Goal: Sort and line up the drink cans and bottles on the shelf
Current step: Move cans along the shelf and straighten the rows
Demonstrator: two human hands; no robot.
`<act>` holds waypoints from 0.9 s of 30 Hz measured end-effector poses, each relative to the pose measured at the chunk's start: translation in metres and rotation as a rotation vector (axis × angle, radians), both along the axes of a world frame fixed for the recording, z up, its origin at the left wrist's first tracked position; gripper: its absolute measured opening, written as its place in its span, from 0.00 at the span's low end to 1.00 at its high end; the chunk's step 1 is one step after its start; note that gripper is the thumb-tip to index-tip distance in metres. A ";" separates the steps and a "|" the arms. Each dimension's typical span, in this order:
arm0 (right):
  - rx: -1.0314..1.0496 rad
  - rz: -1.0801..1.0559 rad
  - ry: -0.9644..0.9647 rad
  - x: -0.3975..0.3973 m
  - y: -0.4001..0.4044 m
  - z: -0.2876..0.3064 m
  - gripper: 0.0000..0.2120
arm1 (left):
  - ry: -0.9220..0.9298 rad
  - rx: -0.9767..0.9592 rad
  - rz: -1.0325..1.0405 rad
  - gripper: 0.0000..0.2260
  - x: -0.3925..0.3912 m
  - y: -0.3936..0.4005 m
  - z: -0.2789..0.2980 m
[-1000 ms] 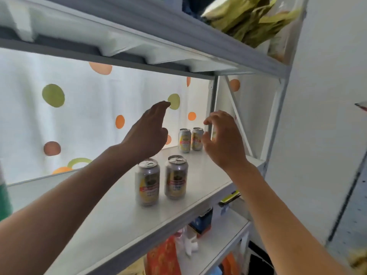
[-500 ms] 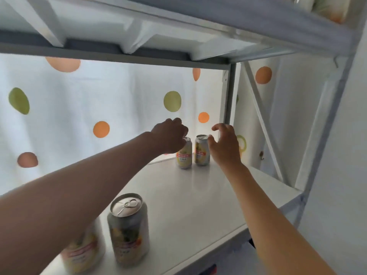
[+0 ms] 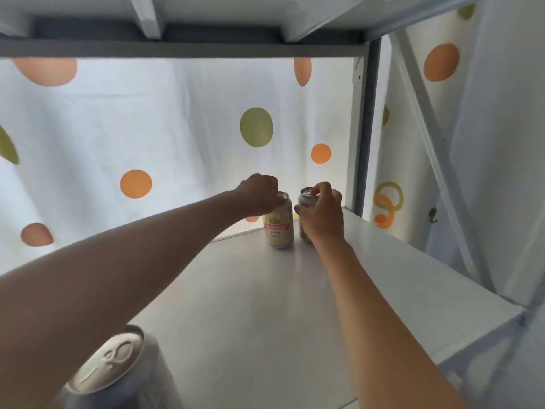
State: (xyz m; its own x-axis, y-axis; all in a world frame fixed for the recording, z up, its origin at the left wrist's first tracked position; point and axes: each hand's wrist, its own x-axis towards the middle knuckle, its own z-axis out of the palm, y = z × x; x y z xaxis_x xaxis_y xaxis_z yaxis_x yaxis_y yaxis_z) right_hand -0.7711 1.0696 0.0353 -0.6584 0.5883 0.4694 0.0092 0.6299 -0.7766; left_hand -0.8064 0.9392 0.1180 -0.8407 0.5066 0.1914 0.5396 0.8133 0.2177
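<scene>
Both hands have closed in since half a second ago: then they hovered beside the two far cans, and now each one is on a can. We see the left hand (image 3: 259,193) curled over the top rim of the yellow-labelled can (image 3: 278,228), fingers gripping it from above. Just to its right, the right hand (image 3: 321,215) wraps round the second can (image 3: 305,199), thumb on the left side and fingertips reaching over the lid; most of that can's body is hidden behind the hand. These two cans stand upright, just beside each other, at the far end of the white shelf (image 3: 368,276), near the grey upright post (image 3: 364,128) at its far right corner. At the near left edge of the view a third can (image 3: 109,367) stands upright, its silver lid and pull tab facing us, partly covered by the left forearm. Behind the shelf hangs a white curtain (image 3: 177,128) with orange and green dots. Above us runs the underside of the next shelf (image 3: 182,48).
</scene>
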 end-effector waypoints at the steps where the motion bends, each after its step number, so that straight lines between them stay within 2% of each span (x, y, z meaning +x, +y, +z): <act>1: 0.019 -0.021 0.013 -0.001 0.001 -0.001 0.17 | -0.035 0.002 0.006 0.16 -0.001 0.002 0.001; 8: 0.054 -0.006 0.045 0.004 0.005 -0.004 0.18 | -0.252 0.054 0.043 0.15 -0.001 0.013 0.005; 16: 0.041 0.139 0.050 0.011 0.016 -0.002 0.16 | -0.275 0.188 0.052 0.19 -0.004 0.014 -0.013; 21: 0.036 0.132 0.099 0.010 0.015 -0.007 0.17 | -0.284 0.287 0.045 0.14 -0.009 0.006 -0.015; 27: -0.028 0.163 0.139 0.019 0.004 0.001 0.16 | -0.275 0.349 0.079 0.14 -0.003 -0.018 0.002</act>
